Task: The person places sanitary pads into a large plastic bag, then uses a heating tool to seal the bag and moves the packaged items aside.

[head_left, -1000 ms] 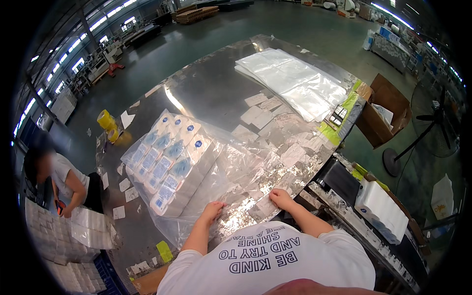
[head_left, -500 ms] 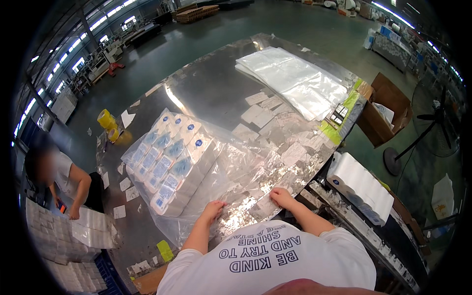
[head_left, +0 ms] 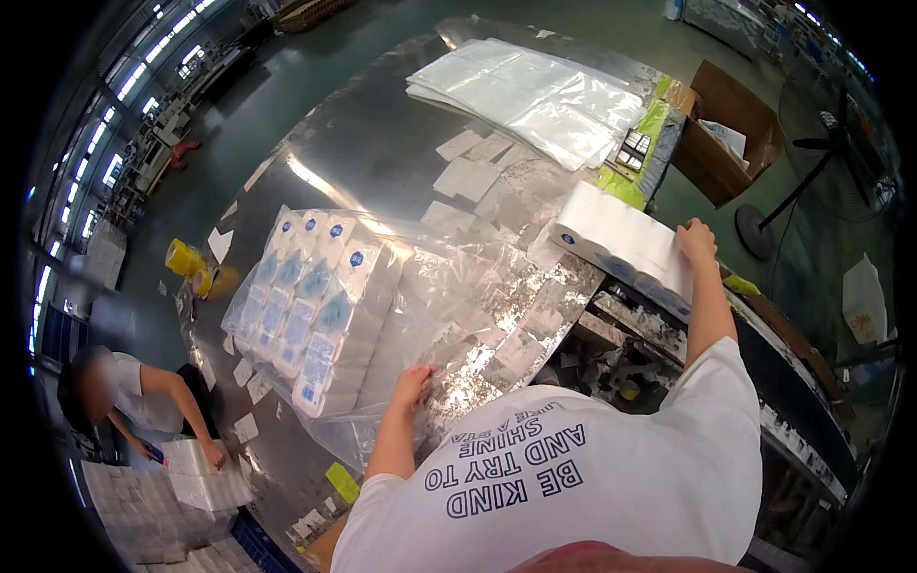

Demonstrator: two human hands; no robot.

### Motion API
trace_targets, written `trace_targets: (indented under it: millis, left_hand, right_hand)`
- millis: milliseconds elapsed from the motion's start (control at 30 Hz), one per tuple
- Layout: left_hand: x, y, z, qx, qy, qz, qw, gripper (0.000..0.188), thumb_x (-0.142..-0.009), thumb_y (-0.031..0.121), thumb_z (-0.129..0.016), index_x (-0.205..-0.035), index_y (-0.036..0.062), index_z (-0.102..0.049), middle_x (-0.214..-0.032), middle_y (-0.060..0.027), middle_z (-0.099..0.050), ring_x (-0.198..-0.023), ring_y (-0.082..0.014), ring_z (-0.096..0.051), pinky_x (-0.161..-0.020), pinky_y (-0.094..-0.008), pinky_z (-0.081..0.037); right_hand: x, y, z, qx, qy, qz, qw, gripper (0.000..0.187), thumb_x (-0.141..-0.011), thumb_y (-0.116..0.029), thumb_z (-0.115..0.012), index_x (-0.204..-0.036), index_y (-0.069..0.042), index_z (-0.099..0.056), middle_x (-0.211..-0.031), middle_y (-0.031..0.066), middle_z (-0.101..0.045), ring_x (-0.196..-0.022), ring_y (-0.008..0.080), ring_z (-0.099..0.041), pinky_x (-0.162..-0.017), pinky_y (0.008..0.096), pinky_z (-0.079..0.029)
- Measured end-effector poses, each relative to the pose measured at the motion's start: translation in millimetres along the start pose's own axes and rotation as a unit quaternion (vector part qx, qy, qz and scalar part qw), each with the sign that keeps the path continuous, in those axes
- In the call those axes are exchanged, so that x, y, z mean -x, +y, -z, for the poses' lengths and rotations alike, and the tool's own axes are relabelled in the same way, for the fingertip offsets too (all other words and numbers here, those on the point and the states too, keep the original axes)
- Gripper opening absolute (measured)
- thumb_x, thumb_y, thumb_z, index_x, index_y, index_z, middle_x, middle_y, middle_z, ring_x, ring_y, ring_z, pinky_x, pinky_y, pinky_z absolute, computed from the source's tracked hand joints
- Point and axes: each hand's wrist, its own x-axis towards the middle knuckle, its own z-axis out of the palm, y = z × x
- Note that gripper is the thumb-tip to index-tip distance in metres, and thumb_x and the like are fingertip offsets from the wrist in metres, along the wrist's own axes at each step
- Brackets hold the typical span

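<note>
A large transparent plastic bag [head_left: 406, 286] lies on the metal table with several packs of white paper rolls [head_left: 306, 306] inside, side by side, blue marks on their wrapping. My left hand [head_left: 411, 390] is closed at the bag's near edge, seemingly pinching the film. To the right, my right hand [head_left: 697, 241] curls over the outer end of another wrapped pack of paper rolls [head_left: 621, 234]. That pack lies along the table's right edge, its far end over the tabletop; the palm side of my hand is hidden.
Flat plastic bags [head_left: 535, 95] are stacked at the far side. Paper labels [head_left: 468, 177] cover part of the table [head_left: 373, 143]. A conveyor [head_left: 778, 339] runs at right, near a carton [head_left: 731, 134] and a fan [head_left: 755, 229]. Yellow tape rolls [head_left: 186, 263] and another person [head_left: 158, 401] are at left.
My right hand has gone from the table's near edge out to the pack on the right. That pack has shifted from the conveyor onto the table's edge. My left hand stays by the bag.
</note>
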Motion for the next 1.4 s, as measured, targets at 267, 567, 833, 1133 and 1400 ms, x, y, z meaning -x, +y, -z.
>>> trace_targets:
  millis: [267,567,833,1133,1400]
  left_hand:
    - [3,0,-3,-0.013,0.019,-0.007,1.0,0.02,-0.096,0.025,-0.052,-0.098,0.0079,-0.063,-0.054,0.0078,-0.041,-0.042,-0.003,-0.032,-0.039,-0.0194,-0.022]
    - [-7,-15,8,0.007,0.005,-0.018,1.0,0.02,-0.096,0.024,-0.052,-0.098,0.0073,-0.063,-0.054,0.0085,-0.04,-0.043,-0.0026,-0.031,-0.039,-0.0204,-0.021]
    - [-3,-23,-14,-0.138,0.083,-0.117,0.98,0.02,-0.092,0.017,-0.055,-0.099,0.0013,-0.066,-0.07,-0.0017,-0.06,-0.063,-0.0103,-0.053,-0.058,-0.0249,-0.041]
    - [29,-1,-72,-0.251,0.12,-0.241,0.93,0.024,-0.09,0.023,-0.058,-0.103,0.0021,-0.063,-0.086,-0.0104,-0.066,-0.08,-0.0168,-0.06,-0.074,-0.0301,-0.047]
    - [54,5,-59,-0.289,0.132,-0.163,0.934,0.037,-0.088,0.03,-0.065,-0.103,-0.0023,-0.054,-0.085,-0.0109,-0.061,-0.077,-0.0181,-0.056,-0.07,-0.0311,-0.046]
  right_hand:
    - [13,-65,-25,-0.013,-0.143,0.118,0.983,0.049,-0.083,-0.048,-0.055,-0.112,-0.01,-0.065,-0.112,0.0147,-0.066,-0.105,0.0333,-0.062,-0.092,0.0463,-0.044]
    - [113,-133,-49,-0.12,-0.328,0.221,0.911,0.072,-0.078,-0.051,-0.067,-0.119,0.007,-0.057,-0.107,0.0232,-0.066,-0.101,0.0323,-0.064,-0.088,0.0367,-0.048]
    - [215,-88,-77,-0.339,-0.382,0.238,0.826,0.068,-0.076,-0.027,-0.075,-0.129,0.004,-0.046,-0.118,0.0217,-0.061,-0.11,0.0299,-0.06,-0.095,0.0361,-0.045]
    - [303,-108,-45,-0.254,-0.451,0.285,0.807,0.074,-0.076,-0.035,-0.072,-0.13,0.007,-0.043,-0.117,0.0273,-0.059,-0.108,0.0363,-0.06,-0.092,0.0386,-0.047]
    - [270,-120,-85,-0.272,-0.512,0.353,0.735,0.063,-0.084,-0.032,-0.067,-0.132,0.002,-0.047,-0.104,0.0162,-0.063,-0.089,0.0242,-0.063,-0.079,0.0331,-0.05]
